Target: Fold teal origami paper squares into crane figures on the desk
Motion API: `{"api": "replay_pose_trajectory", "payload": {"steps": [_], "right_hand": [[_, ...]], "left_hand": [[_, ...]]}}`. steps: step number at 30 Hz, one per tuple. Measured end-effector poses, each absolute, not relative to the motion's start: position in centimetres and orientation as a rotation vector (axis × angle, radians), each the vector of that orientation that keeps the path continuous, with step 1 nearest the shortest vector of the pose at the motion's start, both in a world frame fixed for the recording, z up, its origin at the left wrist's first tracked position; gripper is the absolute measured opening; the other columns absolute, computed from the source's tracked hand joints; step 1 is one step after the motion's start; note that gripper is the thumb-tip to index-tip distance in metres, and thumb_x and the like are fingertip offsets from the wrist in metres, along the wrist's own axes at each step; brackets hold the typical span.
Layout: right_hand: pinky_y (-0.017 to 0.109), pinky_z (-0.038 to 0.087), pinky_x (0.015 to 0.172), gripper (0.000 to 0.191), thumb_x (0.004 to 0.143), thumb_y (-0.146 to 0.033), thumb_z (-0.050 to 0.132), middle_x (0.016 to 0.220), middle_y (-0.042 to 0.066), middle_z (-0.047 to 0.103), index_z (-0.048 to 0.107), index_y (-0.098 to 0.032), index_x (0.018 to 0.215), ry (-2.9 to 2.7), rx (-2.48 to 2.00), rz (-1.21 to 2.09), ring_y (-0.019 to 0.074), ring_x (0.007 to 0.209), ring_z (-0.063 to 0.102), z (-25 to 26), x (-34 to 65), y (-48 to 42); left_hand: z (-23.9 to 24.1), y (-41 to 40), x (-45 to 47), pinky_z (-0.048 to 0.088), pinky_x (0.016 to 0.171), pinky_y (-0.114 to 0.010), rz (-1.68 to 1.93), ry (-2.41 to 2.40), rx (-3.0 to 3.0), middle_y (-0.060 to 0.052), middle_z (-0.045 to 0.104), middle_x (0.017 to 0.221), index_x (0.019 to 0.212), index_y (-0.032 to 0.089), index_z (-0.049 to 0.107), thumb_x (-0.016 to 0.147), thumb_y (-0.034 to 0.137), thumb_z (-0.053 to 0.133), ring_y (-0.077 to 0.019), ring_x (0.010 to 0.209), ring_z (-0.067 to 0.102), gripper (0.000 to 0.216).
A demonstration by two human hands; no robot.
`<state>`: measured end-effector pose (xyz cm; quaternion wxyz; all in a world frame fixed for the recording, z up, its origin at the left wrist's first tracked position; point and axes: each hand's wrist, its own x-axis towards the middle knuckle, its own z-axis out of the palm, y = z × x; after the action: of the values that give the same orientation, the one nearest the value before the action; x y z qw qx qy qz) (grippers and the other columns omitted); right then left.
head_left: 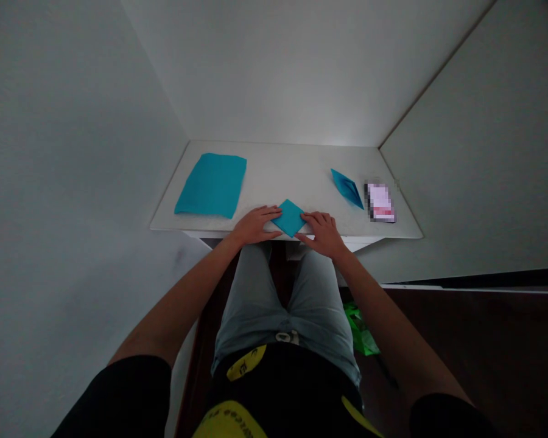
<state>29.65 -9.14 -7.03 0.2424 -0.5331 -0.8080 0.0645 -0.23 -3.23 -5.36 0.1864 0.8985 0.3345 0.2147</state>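
So nearest the camera there's the person's black shirt point(296, 389) with yellow patches, then pale jeans point(251, 298). Something green and shiny, maybe a bag point(361, 331), is down on the dark floor point(475, 359) by the right leg.

Both hands are at the near edge of the white table point(287, 170). Between them is a small blue folded paper point(289, 219), lying like a diamond with one corner toward the person. Left hand point(258, 225) is loosely spread, not clenched, fingertips on the paper's left side. Right hand point(323, 233) is pretty much the mirror of that on the right side, also relaxed; no fist on either.

Off to the right sits a pixelated pinkish-white thing point(380, 202), can't tell what. Just left of it there's a slim folded blue piece point(347, 188), slanted. Big blue sheet point(212, 185) lies at the table's left. Pale wall point(278, 79) behind.
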Motion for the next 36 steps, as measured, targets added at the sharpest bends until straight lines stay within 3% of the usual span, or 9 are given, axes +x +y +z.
{"api": "replay_pose_trajectory", "payload": {"steps": [6,9,13,15,17,21,26,32,36], "right_hand": [[0.055,0.049,0.104,0.050,0.102,-0.057,0.073,0.127,0.016,0.073,0.074,-0.024,0.139,-2.228,-1.385,0.287,0.0366,0.117,0.063,-6.6,30.7,-8.4],[0.049,0.053,0.097,0.035,0.108,-0.048,0.063,0.113,0.014,0.072,0.080,-0.022,0.126,-2.141,-1.403,0.357,0.0311,0.104,0.066,-6.5,30.4,-7.7],[0.043,0.055,0.086,0.031,0.107,-0.046,0.062,0.103,0.011,0.071,0.080,-0.020,0.109,-1.964,-1.531,0.416,0.0260,0.088,0.066,-6.8,29.6,-6.5],[0.043,0.055,0.085,0.031,0.104,-0.044,0.064,0.099,0.010,0.072,0.077,-0.019,0.118,-1.920,-1.597,0.398,0.0267,0.087,0.066,-6.8,29.1,-6.1],[0.046,0.055,0.089,0.037,0.102,-0.042,0.065,0.103,0.012,0.074,0.073,-0.018,0.130,-1.893,-1.640,0.311,0.0308,0.096,0.068,-6.6,28.5,-6.1],[0.054,0.053,0.104,0.042,0.104,-0.026,0.057,0.140,0.019,0.071,0.071,-0.020,0.143,-2.001,-1.617,0.097,0.0381,0.127,0.064,-5.8,26.5,-7.1],[0.057,0.044,0.125,0.055,0.108,-0.022,0.045,0.166,0.013,0.061,0.057,-0.020,0.162,-2.258,-1.478,0.163,0.0329,0.152,0.057,-6.2,23.7,-8.4],[0.060,0.035,0.135,0.058,0.113,-0.031,0.039,0.175,0.011,0.050,0.050,-0.020,0.169,-2.304,-1.477,0.218,0.0296,0.164,0.046,-7.5,27.5,-9.2],[0.061,0.035,0.135,0.066,0.104,-0.027,0.054,0.176,0.010,0.048,0.048,-0.024,0.170,-2.387,-1.361,0.252,0.0298,0.166,0.043,-7.8,30.8,-9.8]], "left_hand": [[-6.2,-2.5,-0.8,0.045,0.131,-0.057,0.759,0.908,2.335,-0.010,0.079,0.142,0.129,0.026,0.082,0.093,0.047,0.085,-0.0301,0.142,0.070,0.042],[-6.4,-2.4,-0.6,0.055,0.122,-0.052,0.864,0.917,2.264,-0.007,0.085,0.127,0.112,0.026,0.085,0.102,0.040,0.075,-0.0277,0.133,0.075,0.021],[-6.3,-2.3,0.3,0.060,0.109,-0.045,0.899,1.076,2.225,-0.007,0.086,0.112,0.098,0.024,0.084,0.104,0.036,0.071,-0.0267,0.117,0.080,0.018],[-6.1,-2.4,0.8,0.059,0.106,-0.045,0.880,1.236,2.219,-0.006,0.085,0.108,0.106,0.024,0.083,0.102,0.035,0.074,-0.0268,0.110,0.079,0.014],[-5.8,-2.7,1.4,0.057,0.105,-0.045,0.874,1.390,2.218,-0.006,0.083,0.107,0.125,0.024,0.079,0.099,0.033,0.078,-0.0276,0.108,0.077,0.028],[-5.5,-3.7,2.7,0.054,0.109,-0.048,0.822,1.458,2.348,-0.011,0.076,0.128,0.142,0.026,0.074,0.101,0.029,0.073,-0.0301,0.122,0.070,0.041],[-5.6,-4.3,3.7,0.045,0.125,-0.049,0.610,1.339,2.546,-0.007,0.069,0.156,0.150,0.027,0.070,0.107,0.017,0.053,-0.0273,0.147,0.061,0.048],[-5.8,-5.8,1.3,0.028,0.138,-0.056,0.487,1.190,2.721,-0.009,0.043,0.180,0.172,0.022,0.045,0.111,0.050,0.055,-0.0328,0.168,0.039,0.068],[-6.2,-7.1,0.2,0.027,0.138,-0.059,0.514,1.183,2.736,-0.013,0.046,0.177,0.171,0.020,0.048,0.104,0.056,0.067,-0.0361,0.167,0.040,0.078]]}}
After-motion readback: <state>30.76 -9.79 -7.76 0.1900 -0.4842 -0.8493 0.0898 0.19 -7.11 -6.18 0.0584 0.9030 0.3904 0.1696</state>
